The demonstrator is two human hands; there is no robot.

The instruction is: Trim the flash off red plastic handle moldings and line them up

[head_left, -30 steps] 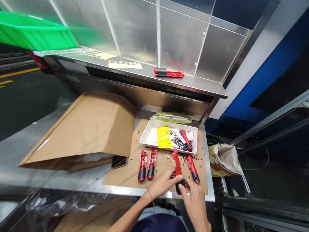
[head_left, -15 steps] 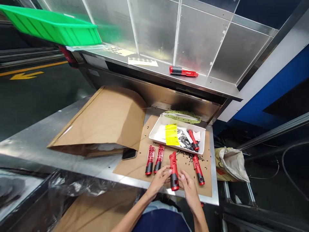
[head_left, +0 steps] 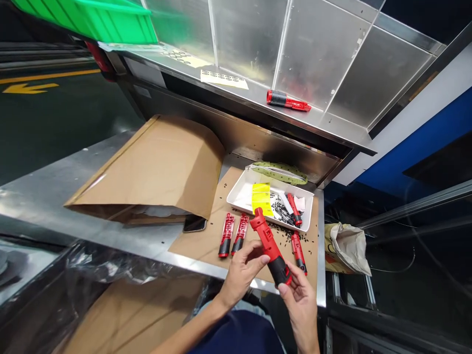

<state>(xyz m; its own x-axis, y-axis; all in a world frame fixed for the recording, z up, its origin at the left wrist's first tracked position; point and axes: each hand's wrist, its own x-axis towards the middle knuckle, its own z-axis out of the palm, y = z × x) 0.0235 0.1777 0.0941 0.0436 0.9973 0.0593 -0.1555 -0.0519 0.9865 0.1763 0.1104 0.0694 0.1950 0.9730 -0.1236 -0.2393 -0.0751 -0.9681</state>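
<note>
A red and black tool body point(head_left: 270, 247) is held above the near edge of the bench, tilted with its black end toward me. My left hand point(head_left: 241, 271) pinches its middle from the left. My right hand point(head_left: 299, 300) grips the black end from below. On the brown cardboard mat point(head_left: 206, 243) lie two red half shells point(head_left: 233, 234) to the left and another red tool point(head_left: 298, 251) to the right. Behind them a white tray point(head_left: 239, 192) holds a yellow label, dark screws and one more red tool.
A big brown paper bag point(head_left: 155, 169) lies at the left with a phone point(head_left: 194, 224) at its corner. A red tool point(head_left: 288, 101) and sticker sheets rest on the steel shelf point(head_left: 254, 105). A green bin point(head_left: 106, 19) sits top left. A crumpled bag point(head_left: 348, 246) hangs right of the bench.
Both hands have lifted the red tool body off the mat and tilted it toward me. The view has shifted a little to the right.
</note>
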